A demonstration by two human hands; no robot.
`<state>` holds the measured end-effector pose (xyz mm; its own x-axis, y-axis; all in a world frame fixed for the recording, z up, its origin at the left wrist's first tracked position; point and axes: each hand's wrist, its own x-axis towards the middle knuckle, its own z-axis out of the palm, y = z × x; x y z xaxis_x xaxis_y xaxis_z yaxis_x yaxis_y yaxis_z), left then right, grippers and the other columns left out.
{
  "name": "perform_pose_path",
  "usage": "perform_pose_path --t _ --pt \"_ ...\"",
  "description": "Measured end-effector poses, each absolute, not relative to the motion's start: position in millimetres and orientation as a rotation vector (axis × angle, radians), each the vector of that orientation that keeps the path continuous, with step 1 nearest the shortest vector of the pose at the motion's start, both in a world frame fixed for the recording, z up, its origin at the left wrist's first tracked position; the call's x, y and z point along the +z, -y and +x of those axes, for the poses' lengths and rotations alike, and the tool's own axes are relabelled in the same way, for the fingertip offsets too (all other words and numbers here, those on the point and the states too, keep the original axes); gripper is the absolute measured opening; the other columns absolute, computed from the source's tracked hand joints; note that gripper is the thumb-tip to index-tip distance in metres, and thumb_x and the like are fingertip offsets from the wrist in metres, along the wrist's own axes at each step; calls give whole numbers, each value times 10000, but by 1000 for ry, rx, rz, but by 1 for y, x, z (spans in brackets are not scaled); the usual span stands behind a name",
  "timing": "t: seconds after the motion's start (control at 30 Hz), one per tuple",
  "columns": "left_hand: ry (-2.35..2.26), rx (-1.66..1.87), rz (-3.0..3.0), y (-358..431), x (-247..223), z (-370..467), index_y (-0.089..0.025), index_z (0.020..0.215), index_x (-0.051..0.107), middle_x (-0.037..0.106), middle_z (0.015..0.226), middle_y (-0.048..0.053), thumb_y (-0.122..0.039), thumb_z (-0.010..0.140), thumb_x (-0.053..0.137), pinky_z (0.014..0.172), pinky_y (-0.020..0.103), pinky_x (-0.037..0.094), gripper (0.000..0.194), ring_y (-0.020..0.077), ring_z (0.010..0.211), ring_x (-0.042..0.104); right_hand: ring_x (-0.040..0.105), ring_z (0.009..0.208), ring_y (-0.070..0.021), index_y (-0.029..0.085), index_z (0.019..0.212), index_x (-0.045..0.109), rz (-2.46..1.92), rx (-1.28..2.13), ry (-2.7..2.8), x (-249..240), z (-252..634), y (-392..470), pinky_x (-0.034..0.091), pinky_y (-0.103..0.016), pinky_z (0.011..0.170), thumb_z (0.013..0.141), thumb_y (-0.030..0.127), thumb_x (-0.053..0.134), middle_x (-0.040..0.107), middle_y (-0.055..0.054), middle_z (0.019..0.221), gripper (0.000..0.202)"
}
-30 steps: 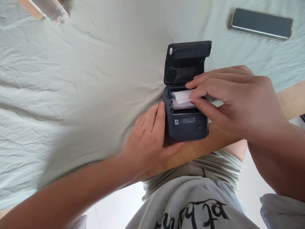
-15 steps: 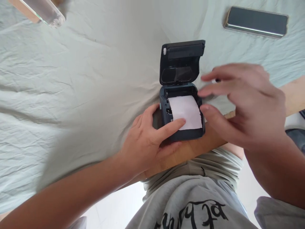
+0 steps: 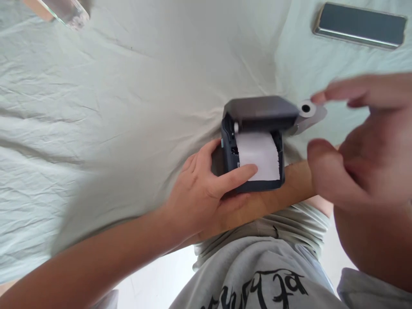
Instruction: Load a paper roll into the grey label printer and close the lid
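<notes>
A small dark printer (image 3: 257,185) stands at the table's front edge, its lid (image 3: 264,109) tilted partway down over the body. White paper (image 3: 259,154) lies across the opening. My left hand (image 3: 209,184) grips the printer's left side, with the thumb resting on the paper. To the right of the printer, my right hand (image 3: 363,137) is raised, blurred, with thumb and fingers apart and nothing held between them. A white paper roll (image 3: 307,109) with a dark core sits just beyond the lid's right side, near my right fingertips.
A phone-like dark slab (image 3: 360,25) in a clear case lies at the back right. At the back left is a clear object (image 3: 69,13). A pale wrinkled cloth (image 3: 128,107) covers the table, and its wooden edge (image 3: 264,208) shows in front.
The printer's lid has swung from upright to partly lowered. My right hand has moved right, away from the printer, and the paper roll is now visible. My left hand keeps its hold.
</notes>
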<state>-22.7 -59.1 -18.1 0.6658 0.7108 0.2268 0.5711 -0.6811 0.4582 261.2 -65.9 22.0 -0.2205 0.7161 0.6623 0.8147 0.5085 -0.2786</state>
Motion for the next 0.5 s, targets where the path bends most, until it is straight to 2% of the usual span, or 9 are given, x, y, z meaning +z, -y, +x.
perform_pose_path --t 0.1,0.17,0.3,0.4,0.5 --pt "-1008 566 2546 60 -19 -23 -464 1555 743 593 1753 142 -566 1083 875 1150 615 715 500 422 1564 698 757 884 -278 544 1721 601 -1339 44 2020 12 259 84 676 -486 782 1024 108 556 744 -34 1060 823" --pt "-991 601 2554 60 -20 -25 -475 1583 717 585 1757 151 -564 1113 835 1147 621 714 493 427 1575 693 718 783 -229 536 1768 564 -1317 104 2046 4 258 88 642 -401 674 1048 61 523 722 -24 1015 863" --pt "-997 646 2555 60 -21 -25 -443 1704 576 601 1737 182 -584 1152 764 1155 618 713 600 415 1558 710 737 804 -178 416 1689 696 -1294 108 2020 -11 256 89 653 -314 696 1031 13 561 751 -32 1096 783" --pt "-1030 679 2573 60 -21 -22 -327 1779 457 640 1665 250 -620 1182 680 1123 606 726 702 416 1484 756 762 853 -162 440 1731 667 -1280 122 2001 -17 257 91 666 -270 725 1035 -18 565 743 -24 1107 839" --pt "-1050 692 2586 61 -21 -18 -290 1767 445 651 1639 274 -591 1178 680 1098 605 731 702 428 1459 766 748 827 -153 470 1778 611 -1293 110 1998 -18 256 95 645 -267 704 1058 -12 568 737 -13 1081 868"
